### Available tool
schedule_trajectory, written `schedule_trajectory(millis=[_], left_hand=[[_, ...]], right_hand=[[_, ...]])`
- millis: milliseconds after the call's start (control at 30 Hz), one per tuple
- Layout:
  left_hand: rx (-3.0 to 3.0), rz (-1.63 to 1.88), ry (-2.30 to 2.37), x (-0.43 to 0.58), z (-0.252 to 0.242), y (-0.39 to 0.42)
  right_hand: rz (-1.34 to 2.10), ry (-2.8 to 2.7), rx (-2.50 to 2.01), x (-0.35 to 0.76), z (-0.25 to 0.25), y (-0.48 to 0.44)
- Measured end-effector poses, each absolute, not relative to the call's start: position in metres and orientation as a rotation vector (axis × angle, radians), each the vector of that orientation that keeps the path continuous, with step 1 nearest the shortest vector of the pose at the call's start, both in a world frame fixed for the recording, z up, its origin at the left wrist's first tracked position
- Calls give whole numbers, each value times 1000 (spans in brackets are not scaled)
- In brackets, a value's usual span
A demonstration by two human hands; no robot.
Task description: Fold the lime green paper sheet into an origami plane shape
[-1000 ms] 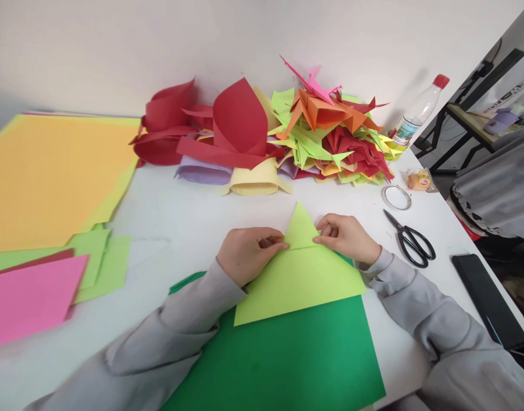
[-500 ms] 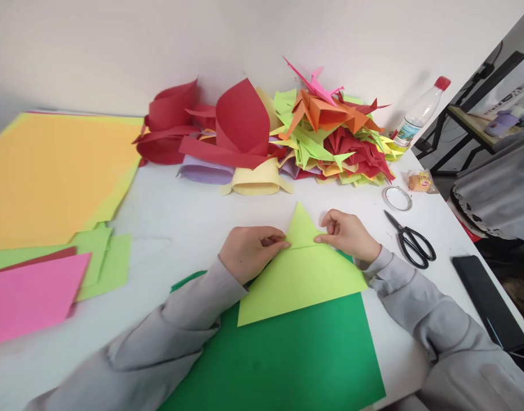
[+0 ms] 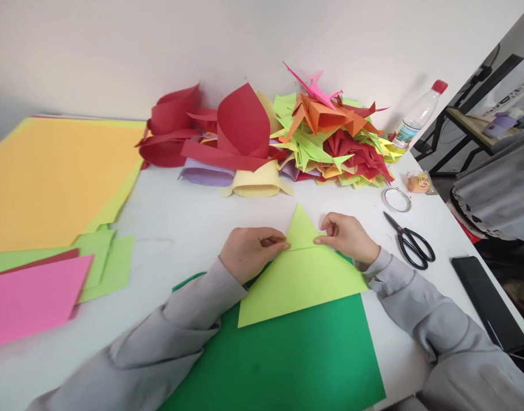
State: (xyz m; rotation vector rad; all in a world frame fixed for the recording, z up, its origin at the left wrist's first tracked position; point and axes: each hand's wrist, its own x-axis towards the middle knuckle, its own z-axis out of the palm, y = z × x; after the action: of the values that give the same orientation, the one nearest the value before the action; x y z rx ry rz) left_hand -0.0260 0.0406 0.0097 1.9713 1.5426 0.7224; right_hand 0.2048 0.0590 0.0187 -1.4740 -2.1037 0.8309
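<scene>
A folded light-green paper [image 3: 302, 277] lies over a dark green sheet [image 3: 283, 359], its pointed tip toward the wall and a crease running across below the tip. My left hand [image 3: 252, 251] pinches the paper at the left end of that crease, thumb against fingers. At the crease's right end, my right hand [image 3: 348, 237] pinches the opposite edge between thumb and curled fingers. The far left part of the dark green sheet is hidden under my left sleeve.
Red paper shapes [image 3: 245, 123] and a heap of folded coloured paper [image 3: 326, 137] stand by the wall. Rightward are a bottle [image 3: 416, 123], tape roll [image 3: 396, 199], scissors [image 3: 411, 242] and black phone [image 3: 487, 299]. Orange sheets [image 3: 65, 177] and a pink sheet [image 3: 35, 297] lie left.
The view has shifted slightly, so the background items appear a little lower. Both hands keep their pinch on the light-green paper, with no clear movement.
</scene>
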Motion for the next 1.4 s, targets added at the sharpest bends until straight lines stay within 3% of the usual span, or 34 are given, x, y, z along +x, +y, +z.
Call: schedule_trajectory(millis=[400,600,767,1000,1400], left_hand=[[1886,769,1546,-25,7,37],[1561,1081,1611,-24,4,35],[1931,1323,1513,-22,10,28],[2826,1088,657,-14,-1,25],[3103,741,744,-12,-4,17]], right_hand=[[775,-2181,-1491,204,21,58],[771,-2206,-1497,203,21,58],[772,-2208,-1493,203,22,59],[758,-2208,-1491,203,21,59],[730,-2220,-1499,202,22,57]])
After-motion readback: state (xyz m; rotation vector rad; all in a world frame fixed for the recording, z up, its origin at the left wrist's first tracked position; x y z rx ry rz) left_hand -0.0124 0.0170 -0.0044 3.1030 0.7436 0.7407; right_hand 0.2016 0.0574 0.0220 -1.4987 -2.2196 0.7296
